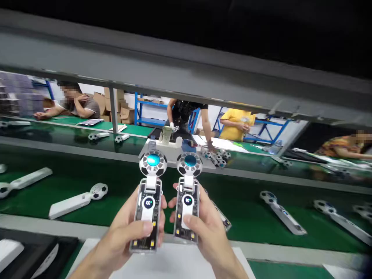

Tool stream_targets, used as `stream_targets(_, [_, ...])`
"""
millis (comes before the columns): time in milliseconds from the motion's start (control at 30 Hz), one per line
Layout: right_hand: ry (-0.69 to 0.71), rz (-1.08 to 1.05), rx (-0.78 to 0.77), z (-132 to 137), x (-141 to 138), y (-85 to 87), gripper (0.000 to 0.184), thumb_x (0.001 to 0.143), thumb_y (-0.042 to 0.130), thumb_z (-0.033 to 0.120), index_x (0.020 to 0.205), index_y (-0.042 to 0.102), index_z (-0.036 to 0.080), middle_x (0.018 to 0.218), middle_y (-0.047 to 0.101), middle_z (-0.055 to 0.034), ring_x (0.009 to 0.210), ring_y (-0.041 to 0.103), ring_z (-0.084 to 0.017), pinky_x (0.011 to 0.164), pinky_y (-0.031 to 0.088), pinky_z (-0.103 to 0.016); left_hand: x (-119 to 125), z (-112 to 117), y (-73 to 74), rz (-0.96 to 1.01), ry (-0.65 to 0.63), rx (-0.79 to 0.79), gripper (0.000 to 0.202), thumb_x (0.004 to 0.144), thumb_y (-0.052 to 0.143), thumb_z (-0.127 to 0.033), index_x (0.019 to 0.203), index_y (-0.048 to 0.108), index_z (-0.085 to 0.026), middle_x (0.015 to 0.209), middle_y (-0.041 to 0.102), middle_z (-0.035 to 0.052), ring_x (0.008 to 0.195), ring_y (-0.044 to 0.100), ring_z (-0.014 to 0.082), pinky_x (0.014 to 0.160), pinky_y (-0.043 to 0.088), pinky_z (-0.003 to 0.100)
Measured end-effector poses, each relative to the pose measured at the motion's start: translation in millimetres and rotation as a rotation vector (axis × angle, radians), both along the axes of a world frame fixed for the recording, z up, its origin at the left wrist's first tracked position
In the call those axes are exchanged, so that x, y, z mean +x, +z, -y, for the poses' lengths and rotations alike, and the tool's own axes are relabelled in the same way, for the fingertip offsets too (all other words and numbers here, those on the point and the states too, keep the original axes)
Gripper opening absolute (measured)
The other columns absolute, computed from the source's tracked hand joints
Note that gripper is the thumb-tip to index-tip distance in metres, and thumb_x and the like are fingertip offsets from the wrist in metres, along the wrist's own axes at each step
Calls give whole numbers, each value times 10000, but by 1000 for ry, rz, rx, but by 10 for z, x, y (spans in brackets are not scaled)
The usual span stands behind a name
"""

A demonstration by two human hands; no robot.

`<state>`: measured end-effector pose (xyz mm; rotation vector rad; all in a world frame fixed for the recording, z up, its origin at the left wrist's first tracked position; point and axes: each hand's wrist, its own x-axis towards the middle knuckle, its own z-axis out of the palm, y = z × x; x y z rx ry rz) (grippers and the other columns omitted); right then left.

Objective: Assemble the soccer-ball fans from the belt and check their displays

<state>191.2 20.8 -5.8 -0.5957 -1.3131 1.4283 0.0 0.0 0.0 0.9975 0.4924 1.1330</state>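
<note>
My left hand (124,232) is closed around a handheld fan (153,164) with a round, football-patterned head and a blue hub. Its transparent-fronted body shows a small round display reading 100, and my thumb presses on the white strip below. In my right hand (207,228) is a matching handheld fan (189,164), its display reading 80, with my thumb also on the white strip. Both fans are upright, side by side and apart, above a white sheet (177,263). Partly hidden behind my right hand, another fan (223,217) lies on the green belt.
More fans lie along the green conveyor belt (124,186), including one at left (78,199) and one at right (281,213). A grey overhead beam (174,81) crosses above. Opposite, a person (188,112) reaches toward piled fans (217,157). A black tray (35,248) sits lower left.
</note>
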Motion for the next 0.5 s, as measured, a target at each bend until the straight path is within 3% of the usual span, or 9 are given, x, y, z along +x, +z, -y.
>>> stream_targets(67, [-159,37,42,15,-58,-9,721,819,718,346,1422,340,235,1033,671,-75,766,636,-176,679,540,-300,-12,-11,-13,-20,-6,5,459,724,767,-396,1085,558,-204,777,636,26,649,588,145,614,461,277])
stream_targets(133, [-325,61,67,25,-140,-11,635,816,723,359,1355,415,223,959,685,-59,725,628,-166,652,531,-288,-32,-23,-17,-47,17,3,432,743,753,-401,1069,551,-202,770,639,26,647,586,139,610,464,269])
stream_targets(233, [-596,76,66,34,-285,21,360,787,741,384,1046,574,197,810,684,-29,622,609,-154,561,493,-265,-77,-49,-11,-100,115,-10,311,828,677,-408,1007,542,-191,780,644,23,607,593,117,553,451,228])
stream_targets(333, [-872,35,52,50,-313,88,315,674,826,346,836,611,181,734,673,-26,648,627,-185,605,513,-305,-116,-82,-9,-147,231,5,234,887,619,-382,982,516,-194,894,645,24,631,653,136,540,481,234])
stream_targets(367, [-859,0,3,57,-273,107,334,644,841,352,831,625,179,731,667,-31,665,631,-201,623,525,-328,-124,-91,-10,-152,250,16,240,882,627,-374,991,512,-195,917,643,28,673,678,162,564,507,256])
stream_targets(433, [-634,-82,-113,67,-126,121,351,662,814,418,860,641,186,677,625,-24,639,618,-215,605,537,-362,-129,-100,-11,-159,262,24,271,860,652,-365,1014,519,-187,930,655,50,783,706,221,632,549,306])
stream_targets(500, [-482,-116,-102,60,71,92,315,726,763,443,888,633,206,634,584,-4,584,588,-196,566,537,-357,-116,-98,-9,-156,264,11,307,820,686,-358,1020,541,-176,957,675,76,868,707,259,678,559,330])
